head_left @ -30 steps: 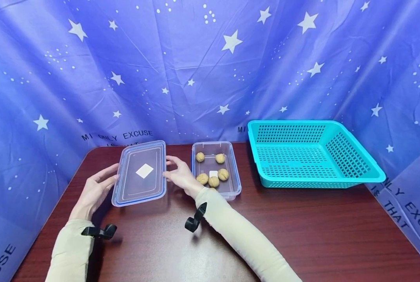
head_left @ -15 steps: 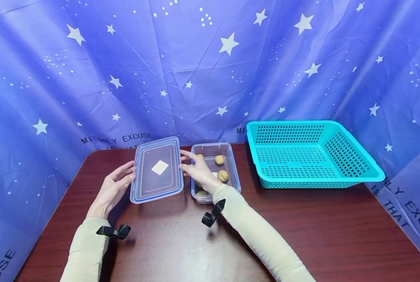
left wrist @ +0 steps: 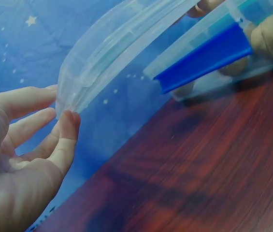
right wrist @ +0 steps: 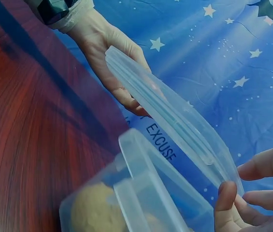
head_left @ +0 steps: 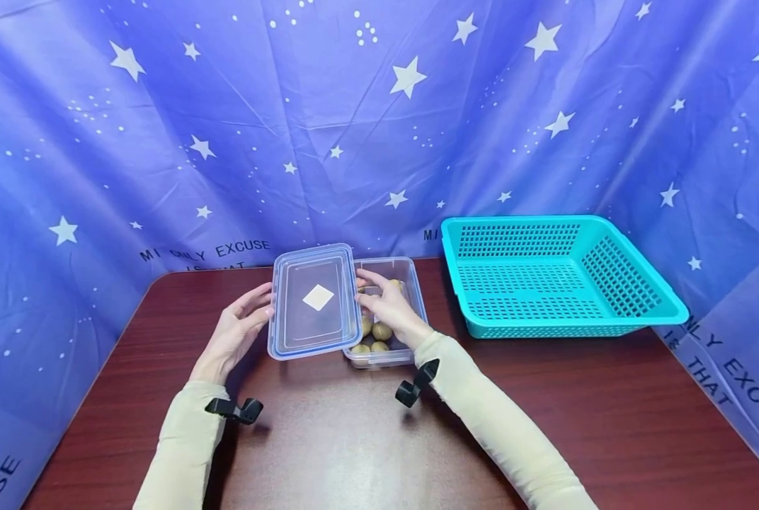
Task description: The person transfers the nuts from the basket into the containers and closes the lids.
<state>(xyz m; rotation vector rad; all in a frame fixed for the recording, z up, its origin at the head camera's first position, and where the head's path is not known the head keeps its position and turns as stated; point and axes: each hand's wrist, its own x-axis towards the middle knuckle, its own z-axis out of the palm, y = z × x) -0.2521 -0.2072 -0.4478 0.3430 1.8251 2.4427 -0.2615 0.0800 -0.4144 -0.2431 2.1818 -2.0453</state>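
A clear plastic lid with a blue seal and a white diamond label is held between both hands, tilted. My left hand pinches its left edge between thumb and fingers, as the left wrist view shows on the lid. On the opposite edge, my right hand pinches it with thumb and fingertips. Just right of and below the lid stands an uncovered clear food container with several walnuts inside. The lid overlaps the container's left side in the head view; in the right wrist view it is raised above the rim.
A turquoise perforated basket sits at the right back of the dark red wooden table. Behind the table hangs a blue star-patterned curtain. Black camera mounts are strapped to the wrists.
Both hands have carried the lid rightward, from beside the container until it overlaps the container's left side. The right hand now covers part of the walnuts. Container and basket have stayed put.
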